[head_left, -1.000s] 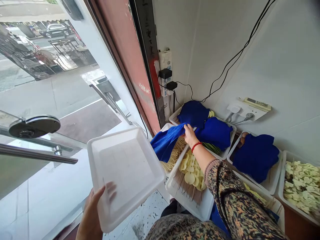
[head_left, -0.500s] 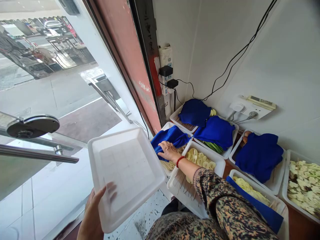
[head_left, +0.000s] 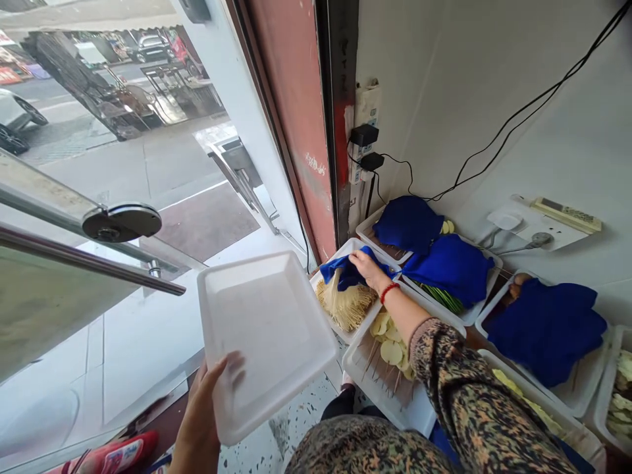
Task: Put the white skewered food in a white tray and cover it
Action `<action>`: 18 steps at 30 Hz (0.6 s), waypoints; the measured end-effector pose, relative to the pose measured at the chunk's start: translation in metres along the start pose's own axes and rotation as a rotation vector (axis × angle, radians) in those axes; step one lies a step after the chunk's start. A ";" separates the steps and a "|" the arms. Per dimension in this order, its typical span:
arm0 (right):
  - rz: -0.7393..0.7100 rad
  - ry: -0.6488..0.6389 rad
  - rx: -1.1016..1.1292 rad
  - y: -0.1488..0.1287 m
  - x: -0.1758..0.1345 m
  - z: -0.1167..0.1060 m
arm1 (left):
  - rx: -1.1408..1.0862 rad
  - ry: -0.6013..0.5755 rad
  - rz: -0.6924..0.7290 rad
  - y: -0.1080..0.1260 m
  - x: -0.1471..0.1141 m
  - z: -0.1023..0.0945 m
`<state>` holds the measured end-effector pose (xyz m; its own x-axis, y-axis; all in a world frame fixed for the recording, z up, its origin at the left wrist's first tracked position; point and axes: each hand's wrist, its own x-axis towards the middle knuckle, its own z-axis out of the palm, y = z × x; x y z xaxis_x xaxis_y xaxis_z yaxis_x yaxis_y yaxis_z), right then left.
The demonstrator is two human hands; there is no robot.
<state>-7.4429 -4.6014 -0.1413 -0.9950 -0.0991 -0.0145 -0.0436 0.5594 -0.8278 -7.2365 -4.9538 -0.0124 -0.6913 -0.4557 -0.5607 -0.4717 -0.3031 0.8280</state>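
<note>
The left hand (head_left: 205,411) is gripping the empty white tray (head_left: 264,339) by its near corner, thumb clamped over the rim, keeping it level. The right hand (head_left: 365,266) is pinching the blue cloth (head_left: 345,271), bunched at the skewer tray's (head_left: 323,280) far edge, exposing the skewers (head_left: 345,306).

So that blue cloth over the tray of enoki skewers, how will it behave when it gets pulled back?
The blue cloth is bunched in soft folds under the right hand, so it is probably floppy and will drape rather than hold shape. It looks thin and likely light. Its fuzzy weave may snag the skewer tips in the white tray, so some drag seems possible.
</note>
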 end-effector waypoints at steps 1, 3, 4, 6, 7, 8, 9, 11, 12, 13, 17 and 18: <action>-0.014 -0.007 0.016 0.002 -0.001 -0.006 | -0.001 -0.001 0.001 -0.001 0.001 0.001; -0.046 -0.033 0.031 0.002 -0.005 -0.010 | 0.002 -0.002 -0.015 -0.002 0.003 0.003; -0.061 -0.049 0.031 0.000 -0.008 -0.008 | 0.004 -0.001 -0.027 -0.002 0.004 0.004; -0.091 -0.087 0.015 -0.005 -0.014 0.001 | 0.004 -0.001 -0.034 -0.003 0.005 0.004; -0.105 -0.108 0.000 -0.009 -0.016 0.007 | 0.002 -0.002 -0.029 -0.003 0.005 0.004; -0.118 -0.128 -0.018 -0.013 -0.018 0.014 | 0.000 -0.002 -0.020 -0.003 0.006 0.003; -0.130 -0.146 -0.037 -0.017 -0.020 0.020 | -0.003 -0.003 -0.010 -0.004 0.006 0.002; -0.155 -0.183 -0.079 -0.023 -0.024 0.031 | -0.007 0.001 -0.002 -0.004 0.006 -0.001; -0.166 -0.205 -0.102 -0.024 -0.027 0.034 | -0.010 0.009 -0.006 -0.005 0.006 -0.003; -0.175 -0.231 -0.125 -0.025 -0.029 0.037 | -0.013 0.019 -0.014 -0.005 0.006 -0.005; -0.195 -0.344 -0.225 -0.025 -0.036 0.036 | -0.022 0.040 -0.036 -0.009 0.005 -0.012; -0.203 -0.370 -0.244 -0.025 -0.036 0.035 | -0.022 0.040 -0.031 -0.010 0.005 -0.013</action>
<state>-7.4025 -4.6406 -0.1402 -0.8674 -0.4872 -0.1013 -0.2972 0.6706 -0.6796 -7.2284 -4.9636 -0.0230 -0.6538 -0.4788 -0.5860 -0.4806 -0.3354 0.8102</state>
